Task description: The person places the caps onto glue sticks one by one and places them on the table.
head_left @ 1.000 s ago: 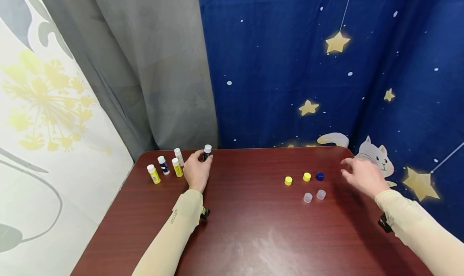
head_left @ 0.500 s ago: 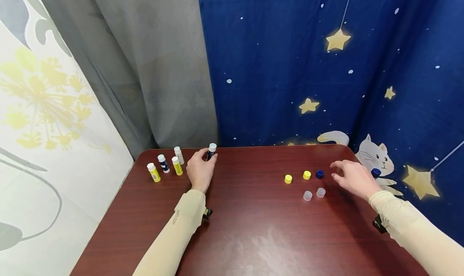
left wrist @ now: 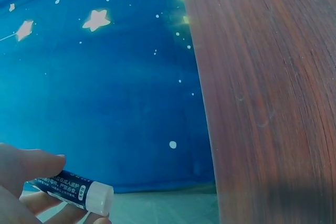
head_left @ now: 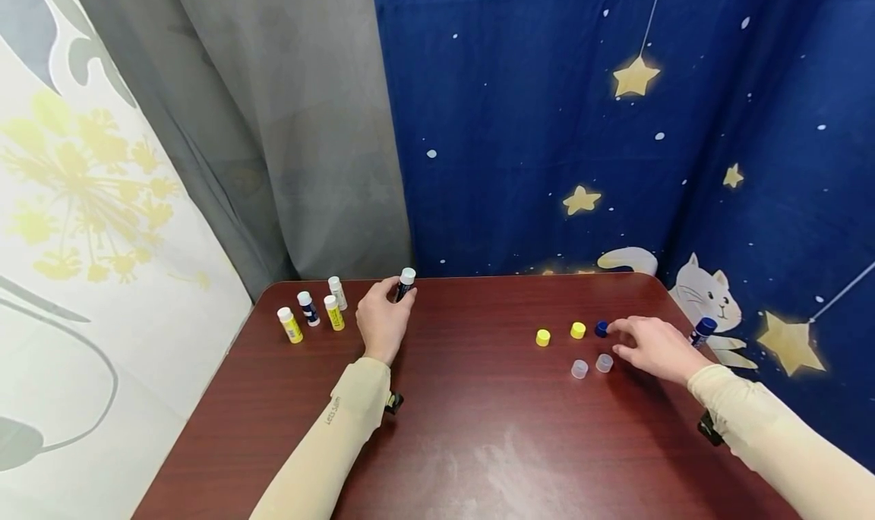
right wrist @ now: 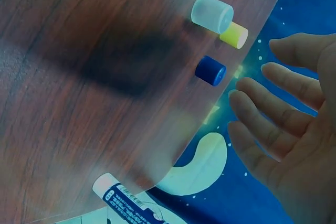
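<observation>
My left hand (head_left: 385, 319) holds a dark blue glue stick (head_left: 405, 285) between thumb and fingers near the far table edge, its white end up. The left wrist view shows this glue stick (left wrist: 73, 190) with printed label and white end pointing right. My right hand (head_left: 656, 345), holding nothing, hovers with its fingers spread beside a blue cap (head_left: 601, 329). In the right wrist view, the fingers (right wrist: 273, 111) lie apart from the blue cap (right wrist: 211, 71). Another blue glue stick (head_left: 702, 332) stands behind the right hand, partly hidden by it.
Two yellow caps (head_left: 543, 338) and two clear caps (head_left: 579, 369) stand left of the right hand. At the table's left lie yellow glue sticks (head_left: 290, 325), a blue one (head_left: 308, 308) and a white one (head_left: 338, 293), upright. Curtains (head_left: 513, 125) hang behind the table (head_left: 465, 406).
My right hand has moved left and down to the blue cap, uncovering the blue glue stick behind it. My left hand, with its glue stick, has shifted slightly right.
</observation>
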Available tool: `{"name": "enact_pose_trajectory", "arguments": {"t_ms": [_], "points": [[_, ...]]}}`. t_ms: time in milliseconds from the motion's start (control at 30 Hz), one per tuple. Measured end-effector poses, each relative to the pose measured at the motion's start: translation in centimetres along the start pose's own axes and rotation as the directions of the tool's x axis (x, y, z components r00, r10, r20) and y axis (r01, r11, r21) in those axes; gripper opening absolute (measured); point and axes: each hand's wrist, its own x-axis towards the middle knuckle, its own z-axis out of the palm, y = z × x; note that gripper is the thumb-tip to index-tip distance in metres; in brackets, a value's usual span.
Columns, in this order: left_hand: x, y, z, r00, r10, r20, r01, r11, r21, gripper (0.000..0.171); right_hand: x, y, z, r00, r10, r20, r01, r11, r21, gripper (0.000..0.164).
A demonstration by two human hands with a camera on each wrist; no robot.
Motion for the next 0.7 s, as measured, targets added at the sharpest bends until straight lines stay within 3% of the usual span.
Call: {"name": "enact_pose_trajectory", "arguments": {"t_ms": [200, 700], "points": [[-0.3, 0.3, -0.1, 0.998, 0.057, 0.030, -0.055, 0.997, -0.050, 0.031, -0.1, -0.1, 1.0, 1.000, -0.006, 0.025, 0.006, 1.000, 0.009, 0.027], [-0.4, 0.8, -0.4, 0.988, 0.141, 0.059, -0.140, 0.990, -0.020, 0.034, -0.1, -0.3, 2.5, 0.994, -0.002, 0.114, 0.002, 1.000, 0.007, 0.032]]}}
